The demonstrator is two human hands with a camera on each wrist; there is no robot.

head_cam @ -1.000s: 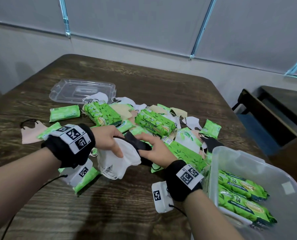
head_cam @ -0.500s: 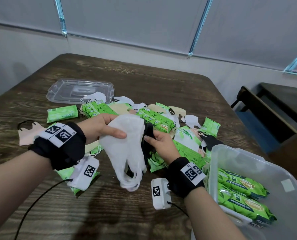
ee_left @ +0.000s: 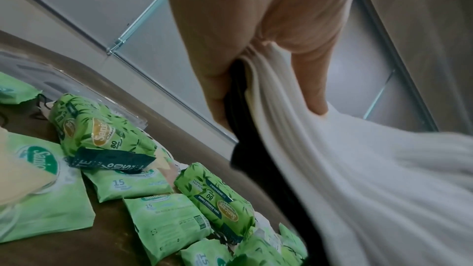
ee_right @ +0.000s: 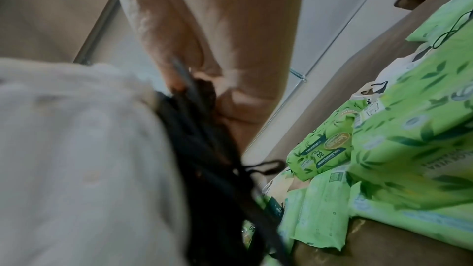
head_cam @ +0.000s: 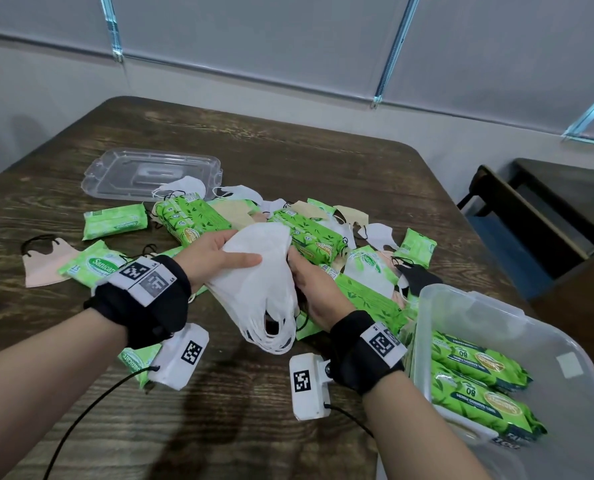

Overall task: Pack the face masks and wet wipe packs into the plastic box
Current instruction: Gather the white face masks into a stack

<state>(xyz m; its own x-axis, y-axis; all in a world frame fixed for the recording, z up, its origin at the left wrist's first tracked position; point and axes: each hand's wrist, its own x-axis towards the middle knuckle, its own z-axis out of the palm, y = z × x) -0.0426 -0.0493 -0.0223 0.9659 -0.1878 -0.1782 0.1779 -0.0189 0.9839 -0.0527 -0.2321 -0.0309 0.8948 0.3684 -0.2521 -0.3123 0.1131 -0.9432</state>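
Gripping a stack of white fabric face masks (head_cam: 254, 271) above the dark wooden bench (head_cam: 323, 168), the left hand (head_cam: 212, 254) pinches its top; the right hand (head_cam: 314, 285) clasps black masks behind, beside the clear plastic box (head_cam: 496, 306).

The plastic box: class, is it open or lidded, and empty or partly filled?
Open and partly filled. The plastic box has no cover; its clear lid lies across the table, and two wet wipe packs lie inside.

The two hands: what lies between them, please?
A stack of white masks, pinched by the left hand, and black masks beside the right hand; head and wrist views.
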